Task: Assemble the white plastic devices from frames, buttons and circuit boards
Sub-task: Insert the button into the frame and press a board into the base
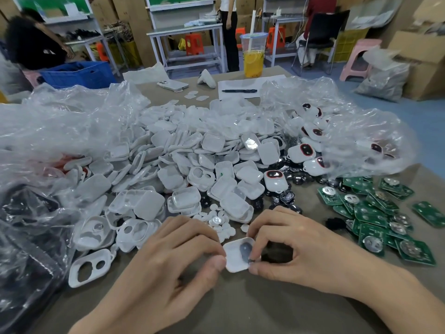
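White plastic frame [239,254], low over the table [240,309]: left hand [168,256] and right hand [296,249] are both pinching its edges. Probably light, rigid, slippery (dark button seating inside); best gripped by the rim.

Your brown tabletop [240,307] runs away from you toward a grey metal workbench [185,30] at twelve o'clock, with an orange stool [193,43] showing below its top. Stacked cardboard [130,15] lines the wall behind it. At one o'clock you have a black chair [325,27] beside a second bench [281,20]. At two o'clock a pink stool [358,56] and large cardboard boxes [423,59] stand on the blue floor [414,116]. At ten o'clock sits a blue crate [77,73]. The light is even and soft.
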`<action>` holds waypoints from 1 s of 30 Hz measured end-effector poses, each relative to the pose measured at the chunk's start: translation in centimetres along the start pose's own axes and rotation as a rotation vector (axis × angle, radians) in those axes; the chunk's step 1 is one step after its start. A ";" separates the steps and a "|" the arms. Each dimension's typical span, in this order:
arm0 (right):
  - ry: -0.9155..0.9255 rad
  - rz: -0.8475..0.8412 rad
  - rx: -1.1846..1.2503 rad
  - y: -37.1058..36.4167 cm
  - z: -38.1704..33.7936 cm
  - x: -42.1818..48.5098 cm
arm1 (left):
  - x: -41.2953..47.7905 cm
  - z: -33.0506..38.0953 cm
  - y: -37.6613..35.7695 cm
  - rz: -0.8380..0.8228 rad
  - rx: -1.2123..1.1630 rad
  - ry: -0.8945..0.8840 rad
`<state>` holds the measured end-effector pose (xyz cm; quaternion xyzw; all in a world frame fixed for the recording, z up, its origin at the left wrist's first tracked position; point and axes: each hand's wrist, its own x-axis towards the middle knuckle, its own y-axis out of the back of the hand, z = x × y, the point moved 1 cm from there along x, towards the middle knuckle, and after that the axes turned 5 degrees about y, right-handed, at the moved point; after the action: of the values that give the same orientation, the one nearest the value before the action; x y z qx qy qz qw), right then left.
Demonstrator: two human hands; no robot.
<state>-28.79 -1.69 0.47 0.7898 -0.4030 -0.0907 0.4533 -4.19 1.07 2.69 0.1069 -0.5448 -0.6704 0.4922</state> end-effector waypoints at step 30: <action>-0.068 0.050 0.117 0.7 -0.1 -0.2 | 0.3 -1.4 -1.3 0.055 0.090 0.132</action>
<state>-29.27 -1.62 1.02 0.8012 -0.4423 -0.0825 0.3946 -4.07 -0.09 1.18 0.1581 -0.5435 -0.6229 0.5400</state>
